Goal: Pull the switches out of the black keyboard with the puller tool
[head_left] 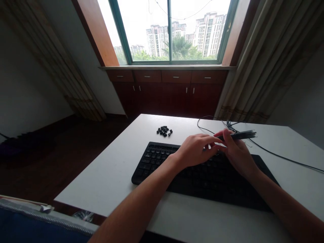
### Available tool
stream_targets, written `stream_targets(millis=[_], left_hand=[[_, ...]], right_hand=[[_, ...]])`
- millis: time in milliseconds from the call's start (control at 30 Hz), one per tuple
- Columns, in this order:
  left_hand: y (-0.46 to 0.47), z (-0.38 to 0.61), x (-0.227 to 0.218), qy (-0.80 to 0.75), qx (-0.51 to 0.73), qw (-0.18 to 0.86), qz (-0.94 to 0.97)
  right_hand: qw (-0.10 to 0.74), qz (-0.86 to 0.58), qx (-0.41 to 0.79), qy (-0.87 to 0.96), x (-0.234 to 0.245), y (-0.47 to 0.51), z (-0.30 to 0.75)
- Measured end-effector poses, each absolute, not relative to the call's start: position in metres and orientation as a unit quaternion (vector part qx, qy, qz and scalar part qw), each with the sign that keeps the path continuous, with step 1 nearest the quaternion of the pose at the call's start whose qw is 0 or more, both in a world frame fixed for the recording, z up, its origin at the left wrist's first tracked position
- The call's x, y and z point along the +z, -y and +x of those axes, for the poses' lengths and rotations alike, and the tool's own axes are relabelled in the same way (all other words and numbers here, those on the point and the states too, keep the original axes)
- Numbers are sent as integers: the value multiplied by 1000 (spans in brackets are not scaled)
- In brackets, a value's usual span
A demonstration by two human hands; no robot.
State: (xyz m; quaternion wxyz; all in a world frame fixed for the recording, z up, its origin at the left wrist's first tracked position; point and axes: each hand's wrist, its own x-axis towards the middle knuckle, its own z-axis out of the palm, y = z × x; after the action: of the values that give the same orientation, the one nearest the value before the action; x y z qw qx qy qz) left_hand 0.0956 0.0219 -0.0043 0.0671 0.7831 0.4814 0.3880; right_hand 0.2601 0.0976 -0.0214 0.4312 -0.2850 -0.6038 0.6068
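Note:
A black computer keyboard (157, 165) lies on the white table (101, 182), and both my hands are above its upper middle. My left hand (194, 150) reaches over the keys with its fingers extended toward my right hand, and it holds nothing I can see. My right hand (235, 152) grips a slim black tool (243, 135) that sticks out to the right. A small pile of black keycaps (164, 131) lies on the table beyond the keyboard. My hands hide the middle of the keyboard.
A black cable (278, 156) loops across the far right of the table. Beyond the table's far edge stand a dark wooden cabinet (167, 94) with drawers and a window (170, 32). A blue zippered bag (32, 219) sits at the lower left, near the table's corner.

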Motion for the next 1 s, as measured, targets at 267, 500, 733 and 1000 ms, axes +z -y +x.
stream_targets(millis=[267, 500, 733, 1000], left_hand=[[-22, 92, -8, -507, 384, 12, 771], [-23, 94, -11, -506, 380, 3, 775], [-24, 92, -14, -517, 386, -24, 764], [-24, 92, -14, -532, 382, -13, 755]], right_hand=[[399, -268, 691, 540, -16, -92, 258], [378, -263, 690, 558, -15, -91, 259], [330, -253, 673, 611, -19, -93, 261], [310, -191, 695, 620, -10, -89, 267]])
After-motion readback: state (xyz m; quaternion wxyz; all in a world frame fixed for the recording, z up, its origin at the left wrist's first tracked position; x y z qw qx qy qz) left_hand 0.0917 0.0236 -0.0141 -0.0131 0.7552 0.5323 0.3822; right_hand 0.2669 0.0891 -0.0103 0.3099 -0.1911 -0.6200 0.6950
